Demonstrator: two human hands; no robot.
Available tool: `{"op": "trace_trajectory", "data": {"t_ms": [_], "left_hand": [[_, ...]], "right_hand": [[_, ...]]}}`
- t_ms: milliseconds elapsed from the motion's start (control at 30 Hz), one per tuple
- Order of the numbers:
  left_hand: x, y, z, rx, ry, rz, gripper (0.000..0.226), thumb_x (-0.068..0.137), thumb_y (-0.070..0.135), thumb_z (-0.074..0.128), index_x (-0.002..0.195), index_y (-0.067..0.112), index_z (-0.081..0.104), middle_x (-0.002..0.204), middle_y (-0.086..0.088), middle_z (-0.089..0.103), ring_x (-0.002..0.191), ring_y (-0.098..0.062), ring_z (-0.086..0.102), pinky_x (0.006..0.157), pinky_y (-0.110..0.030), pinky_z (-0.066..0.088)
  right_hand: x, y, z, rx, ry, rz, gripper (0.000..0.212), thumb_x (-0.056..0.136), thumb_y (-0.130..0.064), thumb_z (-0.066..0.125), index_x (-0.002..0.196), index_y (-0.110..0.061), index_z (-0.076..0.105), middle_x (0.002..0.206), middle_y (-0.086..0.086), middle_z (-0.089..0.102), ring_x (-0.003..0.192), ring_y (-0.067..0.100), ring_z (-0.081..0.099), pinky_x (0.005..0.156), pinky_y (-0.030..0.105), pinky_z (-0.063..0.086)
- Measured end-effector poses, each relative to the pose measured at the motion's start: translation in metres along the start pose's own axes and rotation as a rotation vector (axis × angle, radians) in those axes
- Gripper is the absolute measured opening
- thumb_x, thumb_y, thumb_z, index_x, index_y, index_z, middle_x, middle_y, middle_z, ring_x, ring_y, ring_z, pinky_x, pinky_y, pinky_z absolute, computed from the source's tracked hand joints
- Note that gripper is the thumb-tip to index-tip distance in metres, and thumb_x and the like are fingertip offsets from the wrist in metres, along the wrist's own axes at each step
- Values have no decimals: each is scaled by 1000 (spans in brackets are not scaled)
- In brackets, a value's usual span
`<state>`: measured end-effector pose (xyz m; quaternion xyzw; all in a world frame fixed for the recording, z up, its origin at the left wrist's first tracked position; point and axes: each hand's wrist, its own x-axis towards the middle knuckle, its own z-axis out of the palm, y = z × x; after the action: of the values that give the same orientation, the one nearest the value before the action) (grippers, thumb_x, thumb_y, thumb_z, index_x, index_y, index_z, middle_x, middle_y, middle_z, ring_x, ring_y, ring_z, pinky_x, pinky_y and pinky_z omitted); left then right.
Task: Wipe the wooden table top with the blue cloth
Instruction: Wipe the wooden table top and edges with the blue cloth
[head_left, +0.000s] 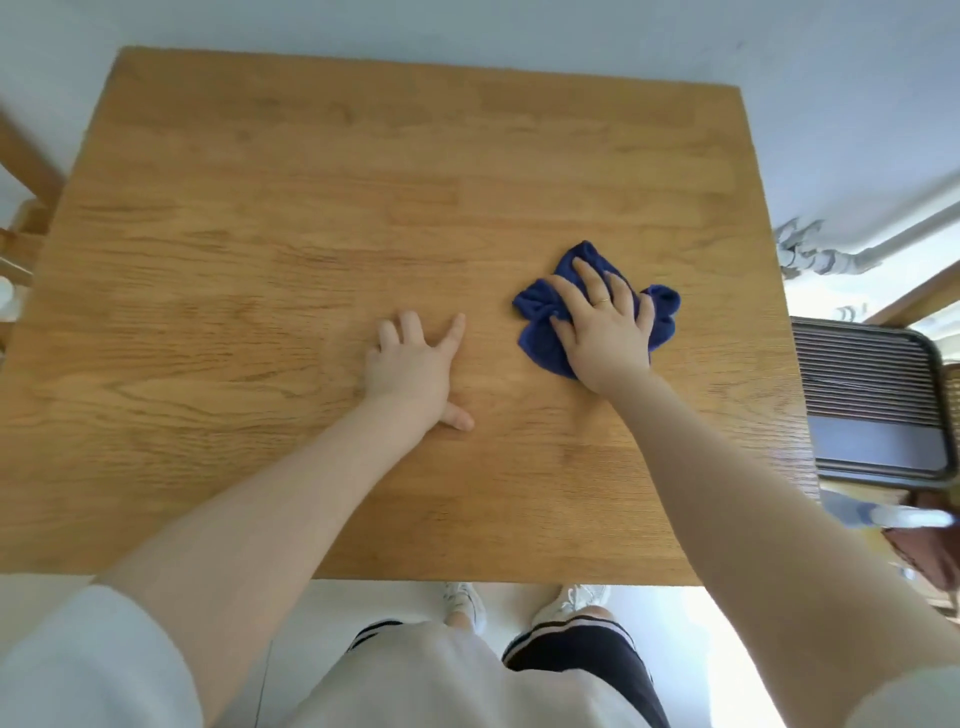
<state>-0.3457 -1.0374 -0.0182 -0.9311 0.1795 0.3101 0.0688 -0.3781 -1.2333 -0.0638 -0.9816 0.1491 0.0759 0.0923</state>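
Right now the blue cloth (540, 332) lies bunched on the right half of the wooden worktop (311, 208), near its right edge. Your right hand (605, 332) presses flat on top of it, fingers spread and straight, a ring on one finger. Your left hand (415, 364) rests palm down on the bare wood just left of the cloth, not touching it, fingers loosely spread. Beyond the right edge sits a dark slatted tray (872, 405).
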Motion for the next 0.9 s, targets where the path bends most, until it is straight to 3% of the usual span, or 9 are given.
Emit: {"op": "trace_trajectory", "data": {"t_ms": [200,433,567,700,900], "left_hand": [[3,0,0,-27,22,10,120,61,64,71,146,40,-9,149,-20,4,133,-38,16,105,-43,30],[3,-1,2,-54,6,-34,119,62,63,72,144,44,-12,150,-17,-1,135,-38,11,107,-46,26],[-2,2,3,-71,13,-57,118,62,59,74,144,46,-10,152,-15,-4,138,-37,6,109,-47,24],[-2,8,-5,-114,-59,-117,119,65,51,77,142,47,-14,153,-11,-12,140,-36,0,107,-49,29],[-7,16,-3,-60,-73,-179,116,71,51,72,145,39,-16,155,-12,-17,144,-34,-4,114,-48,16]], "right_hand": [[3,19,-7,-24,-27,-119,40,98,-40,34,138,-42,33,155,-8,20,142,25,13,109,48,8],[65,21,-13,39,11,-10,41,98,-42,30,139,-42,29,156,-7,16,142,26,10,111,53,5],[12,35,-3,18,57,-138,41,97,-39,34,138,-38,35,155,-6,21,141,27,16,110,51,8],[-9,54,-2,-32,24,-286,46,92,-46,24,134,-37,42,151,-3,32,137,29,26,105,52,16],[72,56,-14,29,17,-123,40,98,-44,29,137,-41,32,155,-7,20,142,25,13,110,53,9]]}}
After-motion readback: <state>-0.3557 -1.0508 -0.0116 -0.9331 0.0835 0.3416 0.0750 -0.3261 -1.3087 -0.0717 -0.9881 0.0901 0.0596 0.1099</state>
